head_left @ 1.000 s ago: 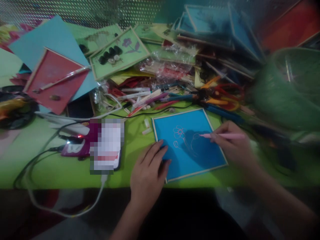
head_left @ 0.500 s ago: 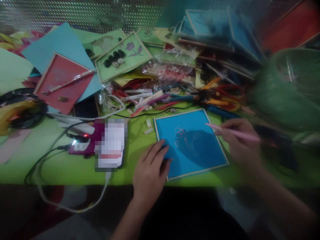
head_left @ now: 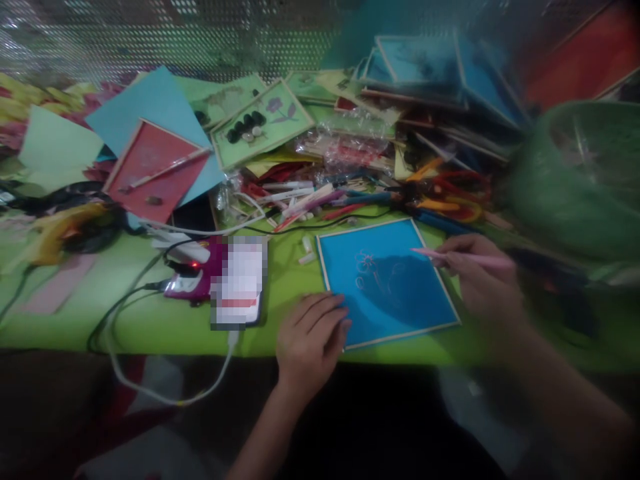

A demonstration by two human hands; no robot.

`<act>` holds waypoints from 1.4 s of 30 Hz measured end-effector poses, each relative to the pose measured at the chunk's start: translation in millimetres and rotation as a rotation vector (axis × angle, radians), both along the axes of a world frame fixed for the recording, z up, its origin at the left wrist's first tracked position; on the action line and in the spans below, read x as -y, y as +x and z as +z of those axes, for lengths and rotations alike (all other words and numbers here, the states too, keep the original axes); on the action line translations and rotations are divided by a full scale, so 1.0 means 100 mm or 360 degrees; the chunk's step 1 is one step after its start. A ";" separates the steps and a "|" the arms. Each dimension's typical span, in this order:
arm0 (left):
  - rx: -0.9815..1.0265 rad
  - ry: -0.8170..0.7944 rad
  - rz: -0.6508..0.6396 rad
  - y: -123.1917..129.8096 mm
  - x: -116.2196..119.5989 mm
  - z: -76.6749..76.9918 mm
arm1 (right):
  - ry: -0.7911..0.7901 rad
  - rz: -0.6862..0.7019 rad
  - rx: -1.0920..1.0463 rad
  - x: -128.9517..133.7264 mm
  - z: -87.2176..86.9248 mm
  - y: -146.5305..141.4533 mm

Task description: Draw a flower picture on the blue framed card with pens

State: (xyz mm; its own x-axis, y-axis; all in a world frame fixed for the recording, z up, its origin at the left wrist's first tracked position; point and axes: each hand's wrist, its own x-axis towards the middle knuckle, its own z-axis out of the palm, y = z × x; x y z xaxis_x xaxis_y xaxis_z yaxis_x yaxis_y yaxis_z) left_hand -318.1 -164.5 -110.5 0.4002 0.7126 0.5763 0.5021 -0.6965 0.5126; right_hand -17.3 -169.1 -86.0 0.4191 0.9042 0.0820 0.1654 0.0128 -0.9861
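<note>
Two hands work at our green table (head_left: 150, 320). Our left hand (head_left: 311, 337) lies flat, fingers spread, holding nothing, its fingertips pressing the near left corner of a blue framed card (head_left: 387, 280). Our right hand (head_left: 477, 277) pinches a pink pen (head_left: 463, 257) between closed fingers, tip raised over the card's right edge. A faint flower outline (head_left: 365, 263) marks the card, which lies near the table's front edge, just beside a heap of markers (head_left: 310, 197).

Two bare hands, left hand (head_left: 310, 337), right hand (head_left: 480, 283), bare forearms, no sleeves, rings or watch visible
</note>
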 end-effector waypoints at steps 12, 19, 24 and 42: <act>-0.0103 0.0026 -0.0058 0.01 -0.01 0.00 | -0.0082 0.0096 0.0127 -0.04 -0.03 0.02; -0.0236 0.0002 -0.0119 -0.01 -0.01 0.01 | 0.0002 0.0037 -0.0011 -0.07 0.01 0.03; -0.0076 0.0046 -0.0090 0.01 0.02 -0.05 | 0.0054 0.0041 -0.0080 -0.12 -0.01 0.06; -0.0197 0.0073 -0.0177 -0.14 0.18 -0.10 | 0.0169 -0.0125 -0.0085 -0.11 0.13 0.10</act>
State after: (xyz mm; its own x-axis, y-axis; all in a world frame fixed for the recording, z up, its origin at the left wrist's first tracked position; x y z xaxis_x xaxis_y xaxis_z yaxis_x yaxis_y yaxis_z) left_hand -332.5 -182.9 -120.4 0.5451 0.6339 0.5487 0.4777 -0.7726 0.4181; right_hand -7.7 -157.9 -72.7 0.4943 0.8561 0.1511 0.1173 0.1065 -0.9874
